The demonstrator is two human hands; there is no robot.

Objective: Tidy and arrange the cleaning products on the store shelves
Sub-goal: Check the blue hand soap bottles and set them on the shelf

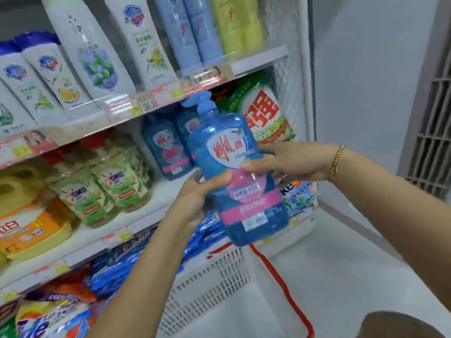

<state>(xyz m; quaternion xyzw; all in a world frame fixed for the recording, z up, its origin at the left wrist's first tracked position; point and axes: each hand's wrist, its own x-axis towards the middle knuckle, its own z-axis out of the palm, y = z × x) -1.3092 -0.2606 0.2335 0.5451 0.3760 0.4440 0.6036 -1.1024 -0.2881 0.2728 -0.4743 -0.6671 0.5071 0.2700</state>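
Seemingly full, the blue pump bottle (228,147) likely feels heavy, stiff, slick; left hand (202,191) and right hand (288,159) clasp its body, safer than the pump.

Top shelf (258,61): white bottles (92,57), then pale blue bottles (190,32), all standing. Middle shelf (161,191): OMO bottles (117,176) beside dark blue pump bottles (163,147) (labels facing out), detergent bag (263,113) far right. Below, blue bags (114,267) piled up.

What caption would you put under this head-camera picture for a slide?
Left hand and right hand hold a blue pump bottle before the shelf where matching bottles stand.
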